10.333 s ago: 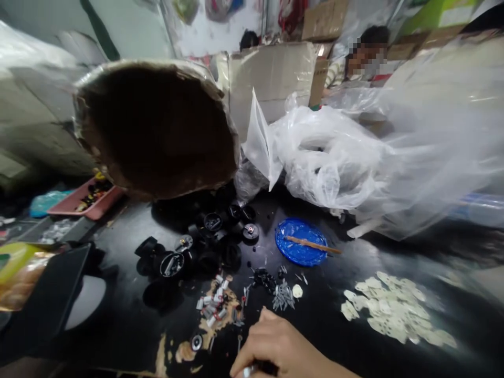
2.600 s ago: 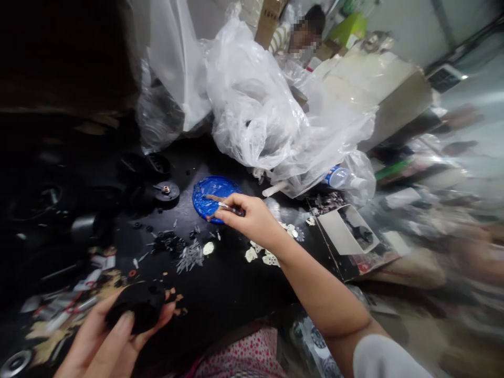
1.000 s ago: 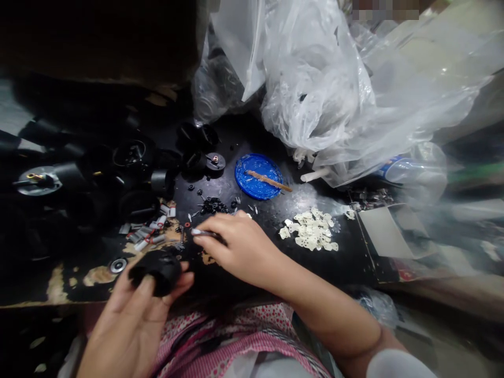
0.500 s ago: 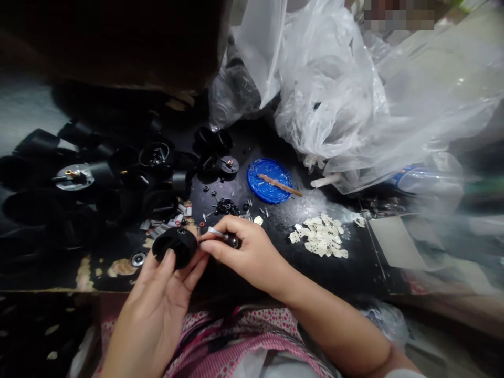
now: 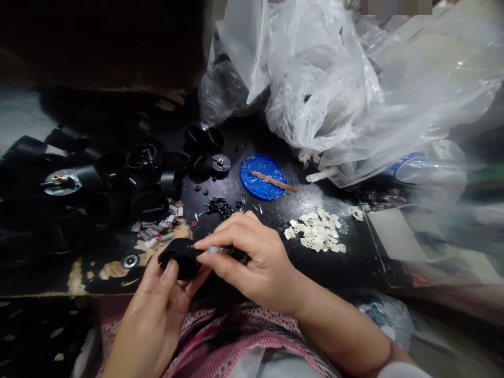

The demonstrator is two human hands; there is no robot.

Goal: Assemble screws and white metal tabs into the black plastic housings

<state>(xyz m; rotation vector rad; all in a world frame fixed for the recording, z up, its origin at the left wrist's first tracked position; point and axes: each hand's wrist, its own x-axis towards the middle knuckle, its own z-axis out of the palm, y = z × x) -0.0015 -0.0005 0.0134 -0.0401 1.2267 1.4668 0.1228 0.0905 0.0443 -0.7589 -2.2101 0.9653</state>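
Note:
My left hand (image 5: pixel 157 302) is closed around a black round plastic housing (image 5: pixel 181 258), its hollow side tipped up and the thumb on its rim. In my right hand (image 5: pixel 252 262), thumb and forefinger pinch a slim tool (image 5: pixel 215 250) with a silvery front and a dark rear end; its exact kind cannot be made out. The tool's front is at the housing's right side, and my fingertips hide its tip. Beyond the hands lie small black parts (image 5: pixel 221 207). Grey-white cylinders with red bits (image 5: pixel 157 227) and a metal ring (image 5: pixel 130 261) are left of the housing.
Several black housings (image 5: pixel 149 205) crowd the table's left. A blue lid (image 5: pixel 255 187) with white paste carries a brown stick (image 5: pixel 275 182). Flat cream pieces (image 5: pixel 321 231) lie to the right. Clear plastic bags (image 5: pixel 323 84) fill the back right, and the table's front edge (image 5: pixel 79 295) is near me.
The housing and both hands have shifted slightly right and down in view, and the housing is turned a little. The tool now sits closer against its side; the whole view has shifted slightly left.

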